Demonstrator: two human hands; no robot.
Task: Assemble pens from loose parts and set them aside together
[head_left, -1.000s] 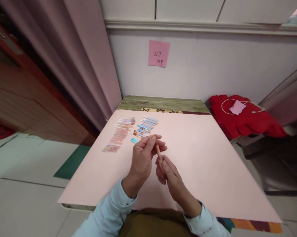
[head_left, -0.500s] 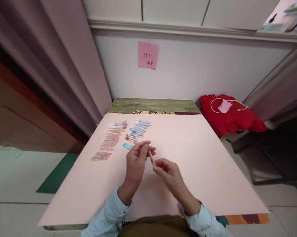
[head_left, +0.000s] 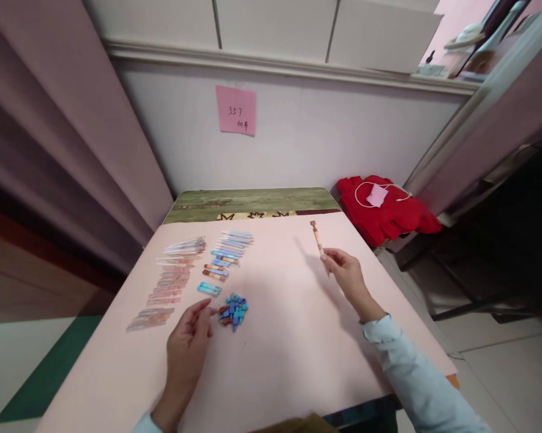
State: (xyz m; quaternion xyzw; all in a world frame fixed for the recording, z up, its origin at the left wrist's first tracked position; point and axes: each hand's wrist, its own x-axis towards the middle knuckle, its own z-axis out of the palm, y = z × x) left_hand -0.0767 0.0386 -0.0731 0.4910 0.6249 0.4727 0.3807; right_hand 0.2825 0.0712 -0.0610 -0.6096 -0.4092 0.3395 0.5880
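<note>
Head view: the right hand [head_left: 349,279] is pinching a brown-topped pen [head_left: 317,239] over the pink sheet [head_left: 280,361], far right; the left hand [head_left: 189,337] is curling beside the blue-and-brown pile [head_left: 234,311], its grip impossible to tell.

Diffuse, moderate light. Soft shadow from right hand [head_left: 346,276] on pink sheet [head_left: 280,367]. Deep dark right of sheet; curtain [head_left: 79,120] left of it stretched, blurry.

Freed the left hand [head_left: 190,337] from the brown-ended pen [head_left: 316,235]; drew it leftward beside the newly exposed pile of small blue and brown pieces [head_left: 236,311], perhaps touching its edge. Carried the pen rightward, in the right hand [head_left: 349,279] alone.
</note>
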